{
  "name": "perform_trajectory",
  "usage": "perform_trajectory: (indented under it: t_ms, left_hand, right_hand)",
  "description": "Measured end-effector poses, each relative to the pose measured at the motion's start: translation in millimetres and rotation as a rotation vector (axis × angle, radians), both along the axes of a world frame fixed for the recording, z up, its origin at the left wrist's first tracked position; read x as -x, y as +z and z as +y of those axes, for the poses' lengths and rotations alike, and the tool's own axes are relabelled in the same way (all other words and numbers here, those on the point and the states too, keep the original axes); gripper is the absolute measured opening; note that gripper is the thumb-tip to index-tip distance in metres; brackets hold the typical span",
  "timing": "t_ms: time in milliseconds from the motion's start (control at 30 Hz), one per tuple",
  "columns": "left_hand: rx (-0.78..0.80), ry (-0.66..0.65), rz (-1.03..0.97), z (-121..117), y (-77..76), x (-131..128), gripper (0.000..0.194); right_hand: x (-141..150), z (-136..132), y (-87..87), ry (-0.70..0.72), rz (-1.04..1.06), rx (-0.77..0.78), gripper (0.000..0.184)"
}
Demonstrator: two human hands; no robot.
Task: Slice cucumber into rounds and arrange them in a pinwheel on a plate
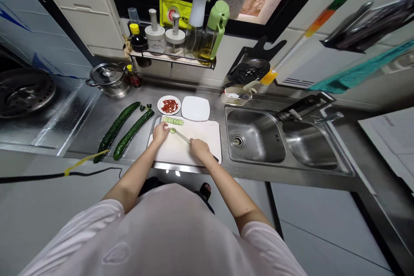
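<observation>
Sitting mid-frame, cut slices (173,120) are forming a row; centre-left, two cucumbers (116,131) are lying unsliced. The right hand's (199,149) fingers are clamping the knife (183,137); whether the left hand's (159,133) are gripping, I cannot tell.

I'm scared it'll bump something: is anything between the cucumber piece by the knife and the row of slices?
Nothing visible: only white cutting board lies between the cucumber piece and the row of slices. The left hand is left of the piece; the knife, in the right hand, is right of it.
</observation>
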State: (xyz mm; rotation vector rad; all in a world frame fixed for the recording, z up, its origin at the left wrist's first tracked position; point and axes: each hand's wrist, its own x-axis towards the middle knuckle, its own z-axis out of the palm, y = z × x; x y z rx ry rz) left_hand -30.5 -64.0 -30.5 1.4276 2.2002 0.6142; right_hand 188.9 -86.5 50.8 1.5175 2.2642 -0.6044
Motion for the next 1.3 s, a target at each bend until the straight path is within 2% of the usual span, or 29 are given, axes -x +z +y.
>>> perform_trajectory:
  t_ms: [600,967,1300]
  left_hand:
    - [-0.016,0.001,0.004,0.3,-2.0,1.1,0.018]
    - [-0.03,-0.006,-0.004,1.4,-8.1,3.2,0.018]
    - [-0.039,0.005,-0.019,-0.2,-5.9,2.8,0.019]
  right_hand:
    - [6.7,7.0,12.7,0.022,-0.021,0.051,0.036]
    - [8.2,8.4,14.3,0.026,-0.033,0.052,0.035]
    - [6.5,10.0,15.9,0.03,-0.036,0.071,0.036]
